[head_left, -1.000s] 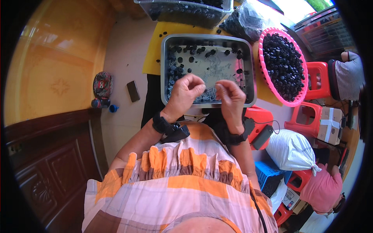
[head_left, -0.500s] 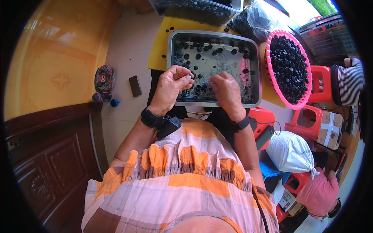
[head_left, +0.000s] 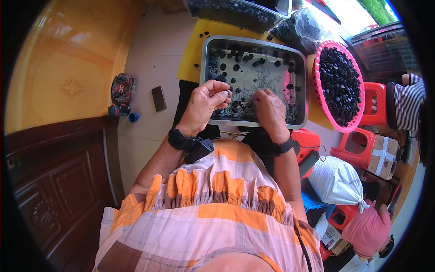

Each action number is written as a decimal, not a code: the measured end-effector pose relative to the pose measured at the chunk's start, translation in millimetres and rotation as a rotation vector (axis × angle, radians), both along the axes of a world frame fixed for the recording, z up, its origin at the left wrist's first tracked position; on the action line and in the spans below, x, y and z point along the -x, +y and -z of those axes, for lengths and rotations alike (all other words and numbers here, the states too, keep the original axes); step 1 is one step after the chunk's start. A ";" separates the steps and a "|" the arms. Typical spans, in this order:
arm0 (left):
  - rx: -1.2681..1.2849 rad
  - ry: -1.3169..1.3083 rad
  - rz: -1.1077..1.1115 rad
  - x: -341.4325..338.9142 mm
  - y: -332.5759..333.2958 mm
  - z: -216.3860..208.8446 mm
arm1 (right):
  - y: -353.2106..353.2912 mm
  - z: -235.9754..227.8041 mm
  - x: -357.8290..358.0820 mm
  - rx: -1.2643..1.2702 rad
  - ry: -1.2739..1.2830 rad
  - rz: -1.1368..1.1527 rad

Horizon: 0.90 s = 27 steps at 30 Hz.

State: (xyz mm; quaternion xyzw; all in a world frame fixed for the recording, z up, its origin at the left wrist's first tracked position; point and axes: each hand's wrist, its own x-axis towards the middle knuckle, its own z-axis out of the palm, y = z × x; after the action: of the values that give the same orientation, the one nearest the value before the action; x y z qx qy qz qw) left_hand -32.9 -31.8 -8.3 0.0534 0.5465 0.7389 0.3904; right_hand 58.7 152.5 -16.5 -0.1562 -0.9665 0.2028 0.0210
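Observation:
A steel tray [head_left: 302, 97] holds scattered small black round pieces [head_left: 236, 67] and many thin, clear or whitish bits [head_left: 260, 79]. Over its near left part, my left hand [head_left: 207, 103] is closed in a pinch, with a small black piece showing at the fingertips. My right hand [head_left: 272, 110] reaches into the near right part of the tray. Its fingers are bent and drawn together, tips down by the clear bits; what they hold, if anything, is hidden.
Right of the tray stands a pink basket [head_left: 318, 86] heaped with black pieces. A clear bin [head_left: 235, 13] of black parts and a plastic bag [head_left: 310, 27] lie beyond. Red stools [head_left: 355, 145], a white sack [head_left: 337, 179] and another person in pink [head_left: 368, 229] are at right.
My right hand's fingers, blurred before, are now lower and steadier by the bits in the tray. My left hand keeps its pinch. The whole view has shifted slightly.

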 end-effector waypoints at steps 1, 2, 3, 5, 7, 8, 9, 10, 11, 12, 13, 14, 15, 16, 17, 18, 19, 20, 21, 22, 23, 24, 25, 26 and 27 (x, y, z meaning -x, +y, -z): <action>0.000 0.002 0.000 -0.3 0.6 -1.0 | 1.4 1.0 0.6 -0.007 0.017 -0.013; -0.007 0.022 0.009 -1.8 1.4 -2.7 | 3.0 0.9 0.5 -0.006 0.019 -0.013; -0.015 0.042 0.019 -2.8 2.7 -3.9 | 4.5 0.6 -0.1 0.096 0.162 0.028; -0.039 0.033 0.030 -5.3 5.3 -3.7 | 4.2 0.6 -2.4 0.199 0.304 0.071; -0.063 0.024 0.044 -7.7 7.5 -4.5 | 1.5 -4.2 -2.8 0.875 0.394 0.195; -0.051 0.041 0.053 -9.2 8.3 -6.0 | -1.6 -15.5 -5.3 1.064 0.350 0.241; -0.038 0.058 0.061 -10.5 9.4 -6.8 | -6.5 -19.4 -5.9 1.065 0.353 0.243; -0.038 0.060 0.068 -11.6 11.2 -6.7 | -10.8 -22.6 -6.2 1.234 0.370 0.264; -0.048 0.076 0.089 -12.8 13.1 -5.5 | -13.0 -24.2 -7.6 1.403 0.386 0.283; -0.057 0.092 0.110 -13.7 14.9 -5.2 | -13.5 -21.2 -10.6 1.427 0.398 0.263; -0.054 0.094 0.114 -14.4 15.9 -5.6 | -13.2 -18.2 -12.7 1.430 0.402 0.265; -0.056 0.111 0.127 -15.2 16.9 -6.1 | -12.4 -15.7 -14.7 1.397 0.377 0.223; -0.058 0.127 0.140 -15.8 17.5 -6.5 | -12.0 -14.4 -16.4 1.363 0.352 0.181; -0.055 0.128 0.143 -16.4 17.7 -6.8 | -13.0 -15.1 -17.5 1.365 0.355 0.183; -0.038 0.142 0.142 -17.1 17.8 -7.0 | -15.1 -16.6 -17.9 1.356 0.370 0.193; -0.021 0.155 0.140 -17.8 18.0 -7.1 | -17.1 -17.2 -18.1 1.348 0.386 0.203; -0.019 0.156 0.144 -18.5 18.6 -7.3 | -18.9 -17.2 -18.3 1.350 0.389 0.206; -0.020 0.150 0.132 -19.2 19.3 -7.3 | -20.6 -17.0 -18.5 1.369 0.420 0.207; -0.020 0.144 0.121 -19.9 19.8 -7.3 | -21.5 -16.8 -19.1 1.388 0.451 0.207; -0.018 0.144 0.125 -20.5 20.4 -7.6 | -21.5 -16.1 -19.9 1.390 0.454 0.210; -0.008 0.171 0.126 -21.0 20.9 -8.0 | -21.4 -14.6 -20.8 1.339 0.439 0.213; 0.002 0.197 0.127 -21.5 21.5 -8.4 | -21.2 -13.3 -21.7 1.289 0.423 0.216; 0.004 0.197 0.130 -21.9 22.0 -9.8 | -20.8 -12.2 -22.3 1.291 0.424 0.218; 0.040 0.259 0.150 -22.3 22.6 -11.9 | -20.4 -11.2 -22.7 1.244 0.419 0.218; 0.076 0.322 0.170 -22.7 23.2 -13.1 | -19.9 -10.9 -23.3 1.197 0.414 0.217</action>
State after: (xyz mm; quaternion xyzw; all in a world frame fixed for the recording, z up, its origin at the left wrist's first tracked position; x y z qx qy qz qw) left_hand -10.2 -8.6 4.8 0.2022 0.6232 0.6639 0.3605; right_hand 82.0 132.5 -5.6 -0.1953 -0.6407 0.7299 0.1366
